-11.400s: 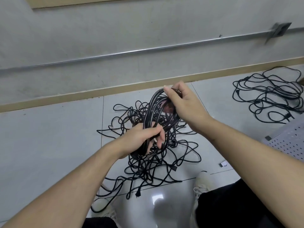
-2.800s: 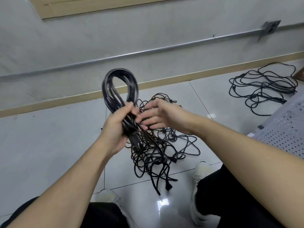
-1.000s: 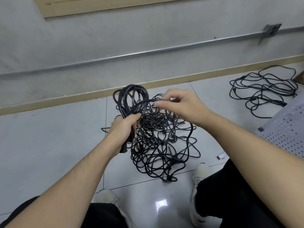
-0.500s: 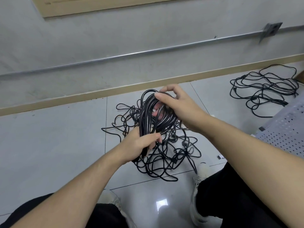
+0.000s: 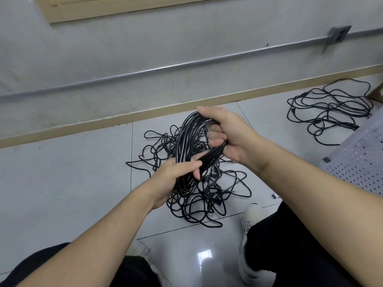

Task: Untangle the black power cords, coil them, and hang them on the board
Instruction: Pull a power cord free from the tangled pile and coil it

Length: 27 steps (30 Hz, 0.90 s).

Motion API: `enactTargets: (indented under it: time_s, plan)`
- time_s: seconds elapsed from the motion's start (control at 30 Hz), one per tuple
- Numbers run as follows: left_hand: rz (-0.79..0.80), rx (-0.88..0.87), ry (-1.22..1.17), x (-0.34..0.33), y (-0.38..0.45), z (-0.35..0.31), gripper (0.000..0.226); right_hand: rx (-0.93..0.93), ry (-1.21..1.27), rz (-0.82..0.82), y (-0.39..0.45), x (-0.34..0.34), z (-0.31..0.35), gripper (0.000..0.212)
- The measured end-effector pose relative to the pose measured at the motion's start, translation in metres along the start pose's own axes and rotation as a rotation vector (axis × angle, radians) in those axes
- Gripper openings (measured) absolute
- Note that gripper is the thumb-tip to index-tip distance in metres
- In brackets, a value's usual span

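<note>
1. Left hand (image 5: 176, 175) grips the lower end of the coil (image 5: 187, 146), fingers curled round the bunched loops; this looks like the anchor that keeps the turns from springing apart.
2. Right hand (image 5: 226, 133) holds the upper side of the same coil, fingers wrapped over the strands, likely laying or tightening a turn.
3. The coil is held in the air between both hands, above the tangle (image 5: 196, 189) on the floor (image 5: 62, 183). Some strands appear to run down from the coil into the tangle, so I judge the cord is not yet free.
4. A second pile (image 5: 329, 114) lies well apart to the right, near the wall (image 5: 145, 42).
5. The pegboard (image 5: 360, 162) shows at the right edge, near the right forearm; I judge that is where coils go.
6. Open floor lies to the left of the tangle. The shoes (image 5: 250, 216) sit just beside its near edge, so loose loops could catch there when pulled.
</note>
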State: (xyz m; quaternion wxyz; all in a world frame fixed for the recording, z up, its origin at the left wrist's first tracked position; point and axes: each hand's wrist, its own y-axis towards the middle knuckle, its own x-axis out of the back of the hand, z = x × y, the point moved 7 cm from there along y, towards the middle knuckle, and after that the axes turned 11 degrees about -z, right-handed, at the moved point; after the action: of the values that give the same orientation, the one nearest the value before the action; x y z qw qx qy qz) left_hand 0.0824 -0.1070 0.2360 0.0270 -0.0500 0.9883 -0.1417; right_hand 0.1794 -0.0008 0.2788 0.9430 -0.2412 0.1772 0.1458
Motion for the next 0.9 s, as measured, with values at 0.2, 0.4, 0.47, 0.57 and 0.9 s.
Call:
enactTargets:
  time_s: [0.2, 0.4, 0.47, 0.57, 0.9]
  plan:
    - [0.243, 0.013, -0.058, -0.018, -0.01, -0.002, 0.017, -0.098, 0.099, 0.005, 0.003, 0.004, -0.001, 0.037]
    - [0.247, 0.016, -0.248, -0.027, -0.009, 0.001, 0.01, -0.018, 0.063, -0.005, 0.003, 0.001, 0.002, 0.029]
    - [0.206, -0.003, -0.267, -0.025, -0.007, 0.001, 0.01, 0.036, 0.023, -0.026, 0.005, 0.002, 0.001, 0.029]
    - [0.147, -0.017, -0.329, -0.017, -0.005, -0.003, 0.015, -0.024, -0.022, 0.01, 0.007, 0.003, -0.014, 0.047]
    - [-0.191, -0.131, -0.619, 0.041, 0.01, -0.037, 0.023, -0.059, -0.881, 0.614, -0.023, -0.027, -0.091, 0.023]
